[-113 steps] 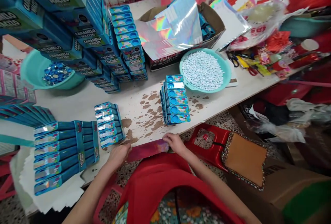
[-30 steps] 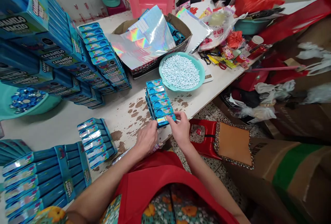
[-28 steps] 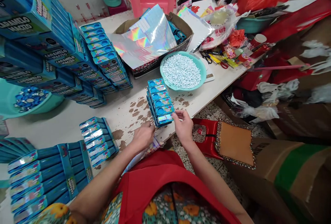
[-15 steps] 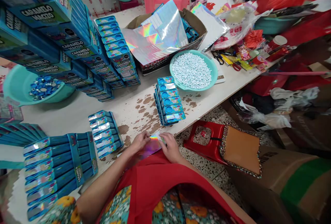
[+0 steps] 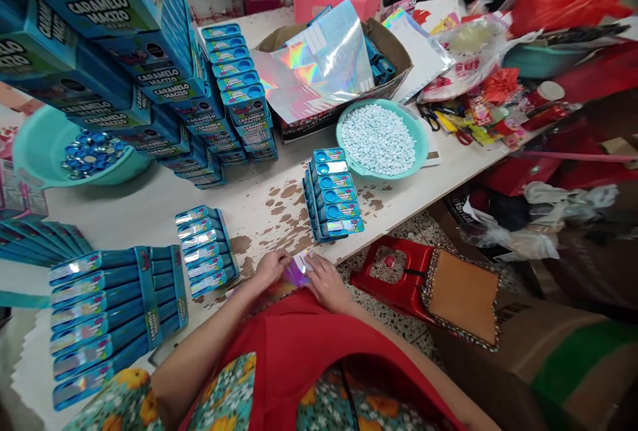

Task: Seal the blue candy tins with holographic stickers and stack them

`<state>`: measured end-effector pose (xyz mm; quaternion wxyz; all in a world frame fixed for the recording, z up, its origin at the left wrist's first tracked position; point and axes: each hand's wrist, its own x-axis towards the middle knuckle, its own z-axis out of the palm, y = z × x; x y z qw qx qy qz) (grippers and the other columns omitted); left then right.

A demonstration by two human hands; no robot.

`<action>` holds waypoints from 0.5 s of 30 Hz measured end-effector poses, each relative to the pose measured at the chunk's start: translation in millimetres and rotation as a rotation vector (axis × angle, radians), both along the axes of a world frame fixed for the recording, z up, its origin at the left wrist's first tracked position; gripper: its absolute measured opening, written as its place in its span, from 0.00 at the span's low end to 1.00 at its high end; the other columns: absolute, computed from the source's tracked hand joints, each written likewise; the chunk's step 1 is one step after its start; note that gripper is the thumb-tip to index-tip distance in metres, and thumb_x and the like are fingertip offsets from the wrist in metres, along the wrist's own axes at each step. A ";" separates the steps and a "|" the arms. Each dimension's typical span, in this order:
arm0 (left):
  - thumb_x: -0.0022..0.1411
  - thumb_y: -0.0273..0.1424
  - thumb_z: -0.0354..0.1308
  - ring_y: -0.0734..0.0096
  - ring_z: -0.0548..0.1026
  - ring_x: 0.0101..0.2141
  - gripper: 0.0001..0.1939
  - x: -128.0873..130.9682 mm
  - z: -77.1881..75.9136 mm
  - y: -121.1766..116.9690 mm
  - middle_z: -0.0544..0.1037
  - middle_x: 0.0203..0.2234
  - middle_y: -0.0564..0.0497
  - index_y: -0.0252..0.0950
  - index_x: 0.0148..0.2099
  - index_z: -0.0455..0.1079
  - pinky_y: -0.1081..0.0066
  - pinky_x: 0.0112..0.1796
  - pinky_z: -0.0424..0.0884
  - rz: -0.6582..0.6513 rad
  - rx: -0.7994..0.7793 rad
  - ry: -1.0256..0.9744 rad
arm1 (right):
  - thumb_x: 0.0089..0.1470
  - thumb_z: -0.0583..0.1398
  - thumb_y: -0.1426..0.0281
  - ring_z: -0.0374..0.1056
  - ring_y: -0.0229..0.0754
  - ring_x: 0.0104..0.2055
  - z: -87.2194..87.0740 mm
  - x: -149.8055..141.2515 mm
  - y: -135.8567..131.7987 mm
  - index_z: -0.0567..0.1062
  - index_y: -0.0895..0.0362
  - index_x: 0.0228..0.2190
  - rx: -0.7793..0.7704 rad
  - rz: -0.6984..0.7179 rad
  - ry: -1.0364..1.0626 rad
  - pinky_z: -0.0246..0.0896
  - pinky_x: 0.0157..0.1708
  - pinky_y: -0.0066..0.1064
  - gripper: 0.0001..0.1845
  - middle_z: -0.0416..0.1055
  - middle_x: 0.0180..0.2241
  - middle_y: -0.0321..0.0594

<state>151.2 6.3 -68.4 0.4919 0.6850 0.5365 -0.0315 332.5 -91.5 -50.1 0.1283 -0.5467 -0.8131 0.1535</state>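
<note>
At the table's front edge my left hand is closed, its fingertips pinching a shiny holographic sheet. On the sheet's other side my right hand grips it, fingers over the top. The lower part of the sheet lies against the red apron. To the left of my left hand stands a row of small blue candy boxes. Another group of blue boxes stands beyond my right hand, beside a turquoise bowl of small white pieces.
Tall stacks of blue boxes rise at back left, near a bowl of blue pieces. Behind is a carton topped with holographic sheets. Scissors and packets lie right. A red stool stands below the table edge.
The view has shifted slightly, so the stacks sit further right. My right hand's fingers have flattened and lie closer over the sheet. Both hands stay at the sheet.
</note>
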 end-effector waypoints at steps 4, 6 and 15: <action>0.59 0.33 0.48 0.69 0.70 0.30 0.11 0.7 6.0 3.2 0.74 0.26 0.50 0.36 0.34 0.71 0.74 0.31 0.60 0.026 0.038 0.120 | 0.58 0.53 0.71 0.65 0.42 0.36 39.0 6.5 7.7 0.72 0.57 0.30 0.000 -0.057 0.099 0.60 0.37 0.34 0.08 0.71 0.29 0.42; 0.59 0.33 0.50 0.65 0.70 0.37 0.11 2.6 19.6 3.4 0.75 0.33 0.47 0.35 0.39 0.71 0.71 0.37 0.62 0.098 0.108 0.095 | 0.58 0.53 0.70 0.64 0.41 0.32 69.2 10.6 13.7 0.71 0.57 0.29 -0.007 -0.146 0.208 0.59 0.34 0.32 0.08 0.70 0.27 0.40; 0.60 0.41 0.51 0.70 0.70 0.30 0.15 39.4 146.4 14.3 0.73 0.30 0.49 0.34 0.38 0.68 0.72 0.32 0.67 0.051 -0.123 -0.578 | 0.58 0.54 0.68 0.64 0.40 0.33 163.6 27.0 43.2 0.70 0.55 0.29 -0.040 -0.414 0.496 0.58 0.34 0.31 0.07 0.69 0.28 0.37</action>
